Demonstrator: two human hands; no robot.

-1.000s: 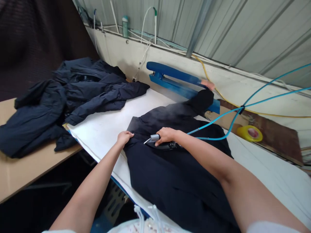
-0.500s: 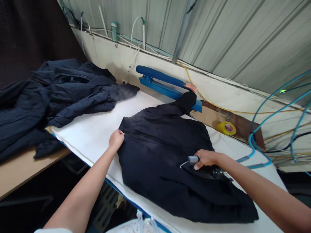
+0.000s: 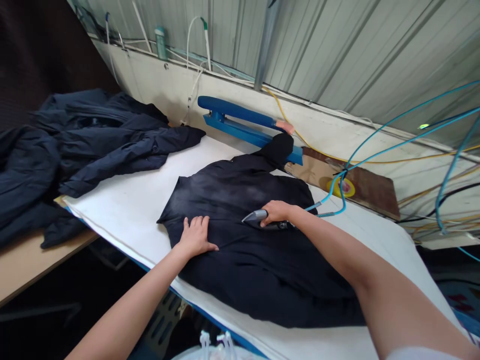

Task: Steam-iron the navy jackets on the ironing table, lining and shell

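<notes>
Imo w/ the black garment point(image 3: 247, 272) lying on the bench point(image 3: 125, 202), L hand point(image 3: 195, 238) flat on it, fingers spread & gripping nothing, R hand point(image 3: 276, 212) w/ fingers wrapped round the iron point(image 3: 254, 216), best glide lightly over smoothed cloth (mind those L fingers, tip's pointing their way).

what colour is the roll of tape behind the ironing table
The roll of tape is yellow, seen best in the head view.
</notes>
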